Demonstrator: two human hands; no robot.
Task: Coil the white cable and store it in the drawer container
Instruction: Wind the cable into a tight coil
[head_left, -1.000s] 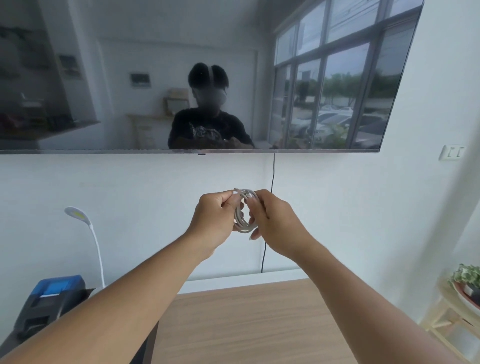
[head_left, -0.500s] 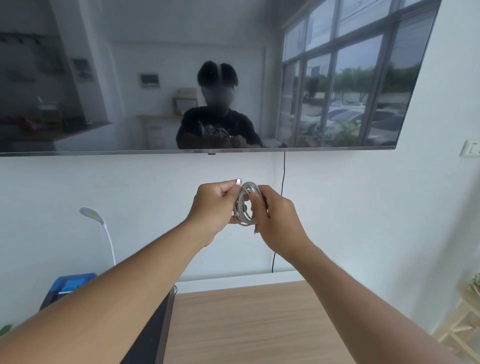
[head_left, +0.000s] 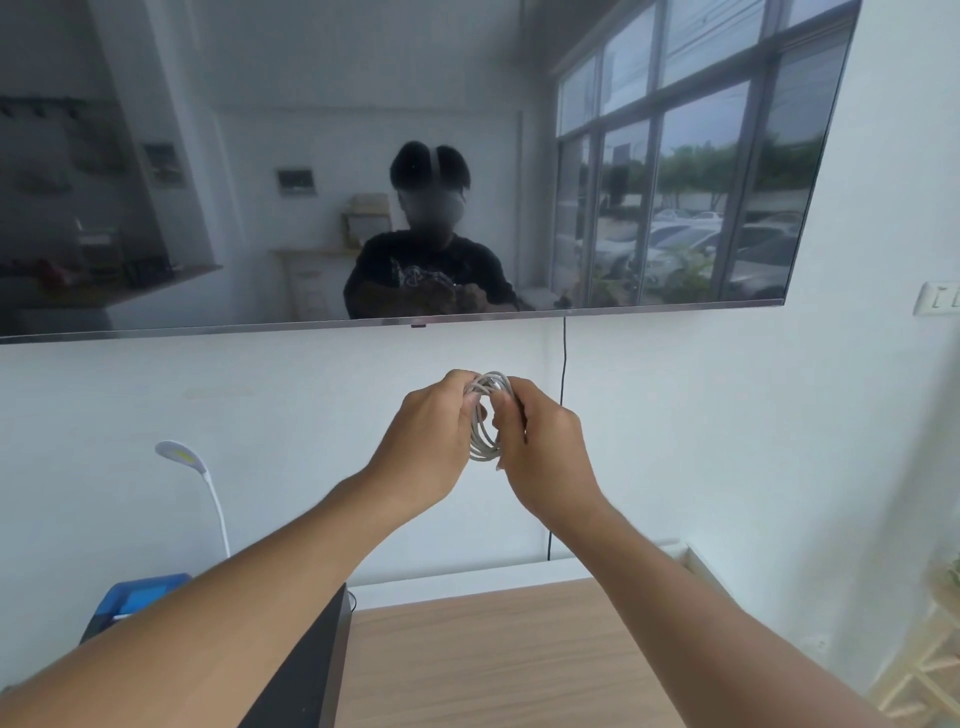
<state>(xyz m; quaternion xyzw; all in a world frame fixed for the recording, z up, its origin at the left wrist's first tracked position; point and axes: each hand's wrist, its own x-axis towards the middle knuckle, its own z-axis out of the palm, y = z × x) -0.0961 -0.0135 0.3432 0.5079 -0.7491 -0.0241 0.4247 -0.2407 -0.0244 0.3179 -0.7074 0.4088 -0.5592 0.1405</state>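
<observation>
The white cable (head_left: 483, 439) is wound into a small round coil of several loops, held up in the air in front of the wall. My left hand (head_left: 428, 447) grips the coil's left side with fingers closed over the top. My right hand (head_left: 540, 441) pinches the coil's right side, fingers curled around the loops. Both arms are stretched forward at about chest height. No drawer container is in view.
A large dark wall screen (head_left: 208, 156) hangs above and reflects a person. A black cord (head_left: 563, 364) drops from it. Below lies a wooden tabletop (head_left: 493, 660), with a dark panel (head_left: 311, 670), a blue device (head_left: 135, 597) and a white lamp (head_left: 179, 454) at left.
The cable's plug end that stuck up above my left hand is tucked out of sight. Both hands stay closed on the coil; the camera has turned slightly to the left.
</observation>
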